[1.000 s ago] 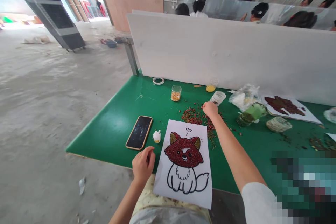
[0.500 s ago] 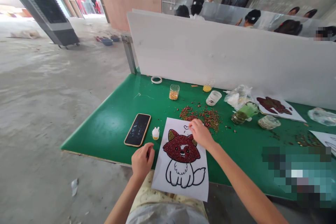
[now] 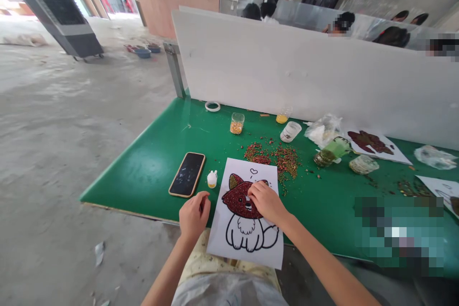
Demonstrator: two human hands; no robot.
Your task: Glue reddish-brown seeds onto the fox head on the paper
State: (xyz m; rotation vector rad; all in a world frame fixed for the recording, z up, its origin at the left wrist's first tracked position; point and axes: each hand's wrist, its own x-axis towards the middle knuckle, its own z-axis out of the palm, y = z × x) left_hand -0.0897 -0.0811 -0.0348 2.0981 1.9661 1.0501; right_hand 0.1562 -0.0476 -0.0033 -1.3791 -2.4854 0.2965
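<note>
A white sheet with a fox drawing (image 3: pixel 245 239) lies partly over the table's near edge, above my lap. Dark red grains cover the fox's head, and the visible ear is filled with greenish ones; body and tail are bare outline. My right hand (image 3: pixel 267 203) is over the right half of the head, its fingertips pinched together near the white face patch. Whatever it pinches is too small or hidden. My left hand (image 3: pixel 194 215) is curled closed just left of the sheet, its inside hidden. A small white rabbit-shaped bottle (image 3: pixel 212 179) stands between that hand and the sheet.
Loose red and green grains (image 3: pixel 287 160) are spread beyond the sheet. A phone (image 3: pixel 187 174) lies left. Behind are a cup of yellow-orange kernels (image 3: pixel 237 123), a tipped clear cup (image 3: pixel 290 131), a green cup (image 3: pixel 333 150) and a tape roll (image 3: pixel 213 106). A white partition (image 3: pixel 287 67) borders the green table.
My right hand has moved down and slightly left, from beside the small heart at the sheet's top onto the fox's face. My left hand has stayed nearly still.
</note>
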